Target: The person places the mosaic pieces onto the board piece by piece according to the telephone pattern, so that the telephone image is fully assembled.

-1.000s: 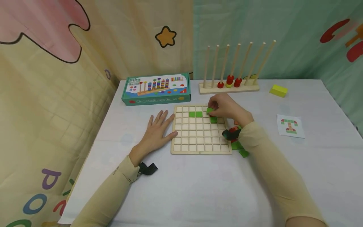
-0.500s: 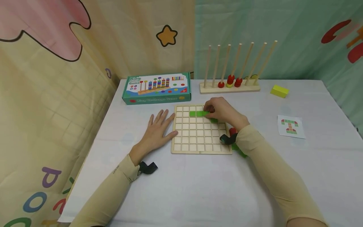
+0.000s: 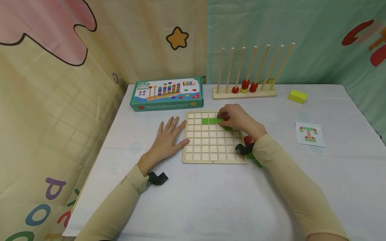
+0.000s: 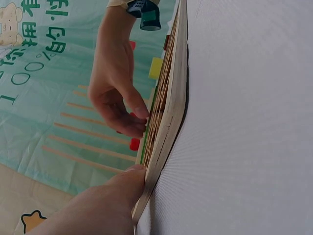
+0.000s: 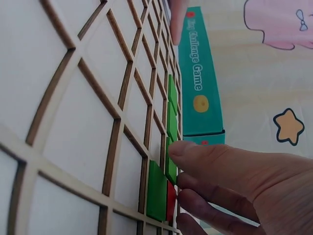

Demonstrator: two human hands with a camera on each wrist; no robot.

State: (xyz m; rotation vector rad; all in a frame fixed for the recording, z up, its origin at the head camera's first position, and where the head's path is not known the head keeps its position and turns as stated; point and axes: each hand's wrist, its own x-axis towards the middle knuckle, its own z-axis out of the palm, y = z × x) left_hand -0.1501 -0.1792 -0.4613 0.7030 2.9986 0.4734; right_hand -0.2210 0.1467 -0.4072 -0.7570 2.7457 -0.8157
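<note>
A wooden grid board (image 3: 214,162) lies on the table. My left hand (image 3: 165,142) rests flat beside it with spread fingers, thumb at the left rim. My right hand (image 3: 240,117) is bent over the upper right cells. Its thumb and fingers are at a green square tile (image 5: 170,164), the third in a row after two other green tiles (image 3: 208,121). Next to that one sit a lower green tile (image 5: 156,193) and a red tile (image 5: 170,201), partly hidden by the fingers. My right forearm covers part of the loose green tiles (image 3: 256,161) and red pieces (image 3: 248,139).
Behind the board stand a green Ring Challenge Game box (image 3: 167,96) and a peg rack (image 3: 244,96) with a few red and yellow rings. A yellow block (image 3: 297,96) and a small pattern card (image 3: 310,134) are on the right. Curtains hang behind the table.
My right hand has moved slightly left, bringing the green tile into line beside the two others in the row. Over the last half second it has hardly moved. My left hand stays put.
</note>
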